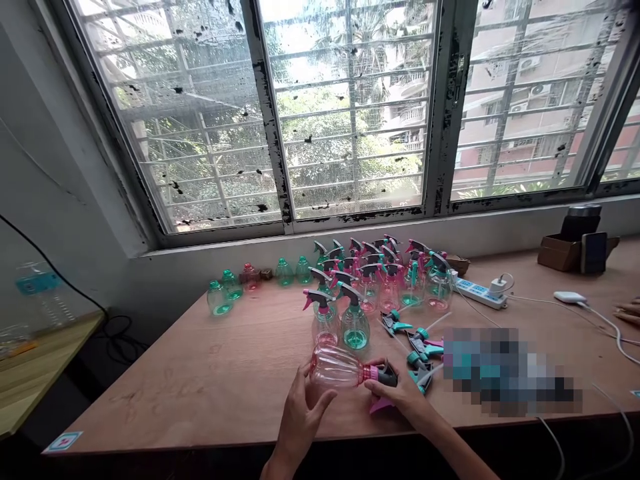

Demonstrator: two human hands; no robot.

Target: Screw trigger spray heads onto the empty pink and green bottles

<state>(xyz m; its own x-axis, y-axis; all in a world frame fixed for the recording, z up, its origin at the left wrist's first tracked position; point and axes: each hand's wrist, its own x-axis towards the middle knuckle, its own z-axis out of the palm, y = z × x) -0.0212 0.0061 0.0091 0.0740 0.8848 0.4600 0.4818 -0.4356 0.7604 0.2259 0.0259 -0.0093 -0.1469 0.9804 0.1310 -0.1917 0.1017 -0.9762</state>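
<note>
A clear pink spray bottle (336,367) lies on its side near the front edge of the wooden table (200,380). My left hand (300,417) cups its round body from below, fingers curled around it. My right hand (400,393) is closed around the bottle's dark and pink trigger head (381,379) at the neck. Behind them stands a group of several finished pink and green spray bottles (373,280). Loose teal and pink trigger heads (417,347) with white dip tubes lie just right of my hands.
Several capless green and pink bottles (235,287) stand at the back left. A white power strip (480,293) with cables, a cardboard box (565,252) with a phone, and a white charger (570,297) sit right. A blurred patch covers the table's right front. Windows run behind.
</note>
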